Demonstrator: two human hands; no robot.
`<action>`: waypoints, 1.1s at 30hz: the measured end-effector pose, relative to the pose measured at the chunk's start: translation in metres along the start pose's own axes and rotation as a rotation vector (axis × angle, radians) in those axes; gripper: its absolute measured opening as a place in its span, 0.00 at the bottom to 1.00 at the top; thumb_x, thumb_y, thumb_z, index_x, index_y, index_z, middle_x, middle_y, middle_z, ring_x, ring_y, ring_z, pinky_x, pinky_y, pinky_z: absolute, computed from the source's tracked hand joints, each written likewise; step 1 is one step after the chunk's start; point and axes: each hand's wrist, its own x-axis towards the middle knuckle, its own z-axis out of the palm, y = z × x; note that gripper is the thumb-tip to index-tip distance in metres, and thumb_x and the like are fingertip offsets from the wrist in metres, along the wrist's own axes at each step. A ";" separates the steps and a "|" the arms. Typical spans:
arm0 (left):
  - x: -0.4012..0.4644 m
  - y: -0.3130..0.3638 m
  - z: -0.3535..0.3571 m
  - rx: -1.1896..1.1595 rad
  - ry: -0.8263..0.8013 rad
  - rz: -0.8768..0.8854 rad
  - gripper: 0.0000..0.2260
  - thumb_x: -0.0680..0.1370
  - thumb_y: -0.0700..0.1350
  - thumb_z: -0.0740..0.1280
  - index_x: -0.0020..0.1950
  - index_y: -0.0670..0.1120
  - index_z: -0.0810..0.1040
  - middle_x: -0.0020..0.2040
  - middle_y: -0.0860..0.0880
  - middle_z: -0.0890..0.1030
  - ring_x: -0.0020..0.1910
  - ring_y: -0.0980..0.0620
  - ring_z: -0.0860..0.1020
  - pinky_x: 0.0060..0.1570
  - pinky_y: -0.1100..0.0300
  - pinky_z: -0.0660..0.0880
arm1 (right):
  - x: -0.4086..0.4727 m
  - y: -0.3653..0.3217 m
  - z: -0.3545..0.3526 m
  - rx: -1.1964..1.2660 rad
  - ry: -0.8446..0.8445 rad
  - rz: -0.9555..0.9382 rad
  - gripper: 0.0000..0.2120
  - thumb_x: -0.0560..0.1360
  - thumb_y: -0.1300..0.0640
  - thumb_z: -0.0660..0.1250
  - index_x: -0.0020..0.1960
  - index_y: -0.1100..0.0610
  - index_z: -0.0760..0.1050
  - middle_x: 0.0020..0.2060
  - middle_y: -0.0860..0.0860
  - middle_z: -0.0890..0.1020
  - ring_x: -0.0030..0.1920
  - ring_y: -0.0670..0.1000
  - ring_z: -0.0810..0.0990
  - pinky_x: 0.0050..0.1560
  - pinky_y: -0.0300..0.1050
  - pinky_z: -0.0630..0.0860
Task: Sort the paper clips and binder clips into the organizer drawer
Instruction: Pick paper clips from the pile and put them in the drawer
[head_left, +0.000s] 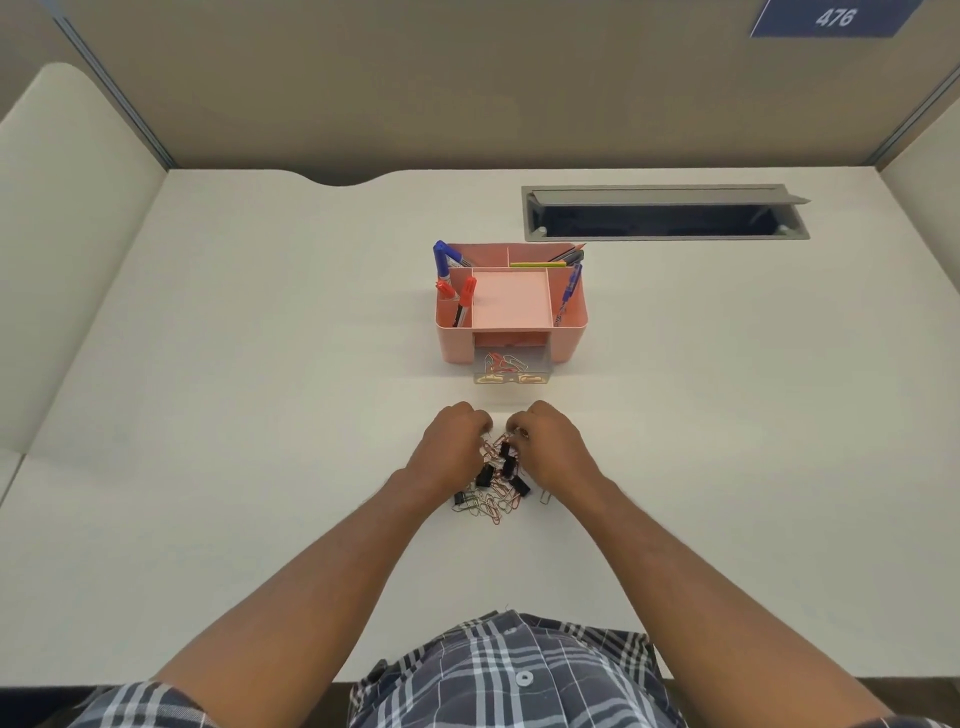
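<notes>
Your curled left hand (451, 448) and right hand (551, 446) pinch paper clips (496, 506) from the pile; at 12 o'clock, the organizer's (457, 340) clear drawer (511, 370) holds paper clips only.

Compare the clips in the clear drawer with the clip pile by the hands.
The drawer holds only wire paper clips; the pile mixes paper clips with black binder clips. The drawer's clips are contained; the pile's spread loose on the desk. Both include reddish paper clips.
</notes>
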 end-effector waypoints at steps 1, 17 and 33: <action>0.000 -0.001 0.000 0.005 -0.004 -0.002 0.15 0.75 0.32 0.64 0.58 0.44 0.79 0.51 0.45 0.77 0.51 0.46 0.75 0.44 0.59 0.69 | 0.000 0.003 -0.001 0.002 -0.007 0.006 0.09 0.77 0.62 0.63 0.53 0.58 0.80 0.48 0.55 0.77 0.48 0.57 0.77 0.43 0.45 0.71; -0.002 -0.004 0.003 0.059 0.013 -0.001 0.06 0.77 0.38 0.66 0.53 0.43 0.79 0.51 0.45 0.76 0.51 0.45 0.74 0.48 0.55 0.72 | -0.002 0.002 0.001 -0.125 -0.026 -0.027 0.09 0.73 0.68 0.63 0.49 0.60 0.79 0.46 0.56 0.76 0.46 0.58 0.76 0.43 0.48 0.73; -0.005 0.002 -0.013 -0.007 -0.029 -0.070 0.06 0.75 0.38 0.62 0.41 0.44 0.77 0.43 0.47 0.79 0.44 0.46 0.77 0.45 0.50 0.75 | -0.001 0.005 -0.005 -0.100 -0.084 0.042 0.04 0.75 0.64 0.64 0.47 0.59 0.77 0.48 0.56 0.77 0.49 0.58 0.76 0.46 0.49 0.74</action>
